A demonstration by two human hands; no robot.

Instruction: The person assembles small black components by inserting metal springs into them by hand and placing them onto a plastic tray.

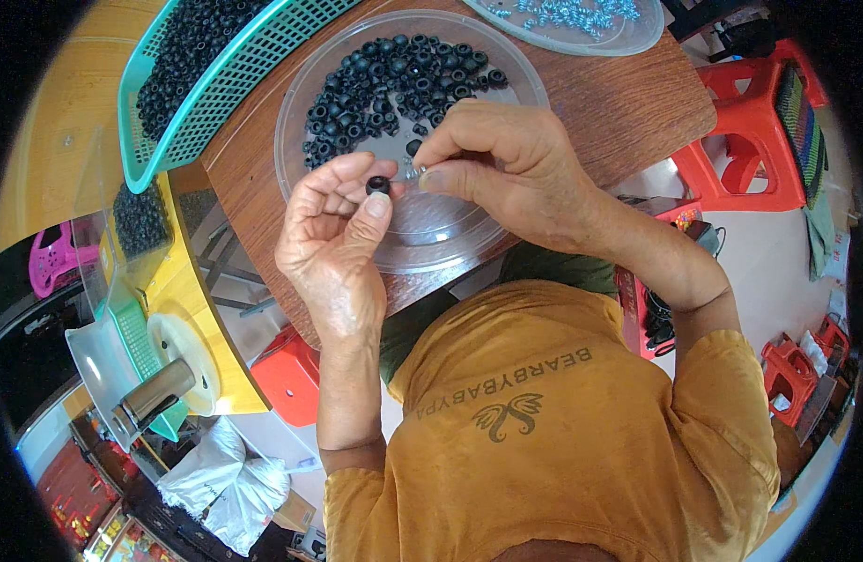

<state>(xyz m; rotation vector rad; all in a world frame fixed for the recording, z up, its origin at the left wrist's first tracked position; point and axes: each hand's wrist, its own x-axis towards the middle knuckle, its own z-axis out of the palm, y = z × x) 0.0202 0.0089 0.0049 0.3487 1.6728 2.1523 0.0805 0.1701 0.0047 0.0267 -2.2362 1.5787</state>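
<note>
My left hand (333, 248) is closed round a small black ring-shaped part (378, 185), pinched between thumb and fingers with its hollow end showing. Close beside it, my right hand (520, 173) pinches a tiny shiny metal piece (414, 171) between thumb and forefinger; its exact kind is too small to make out. The two pieces are slightly apart. Both hands are over the near part of a round clear plastic tray (431, 229). Many similar black parts (342, 108) lie heaped along its far side.
A turquoise mesh basket (183, 140) full of black parts stands at the far left. Another clear tray (628, 42), far right, holds small shiny metal pieces. Both trays rest on a brown wooden table (628, 112). Red plastic stools (731, 131) stand right of it, and a yellow table (192, 309) adjoins left.
</note>
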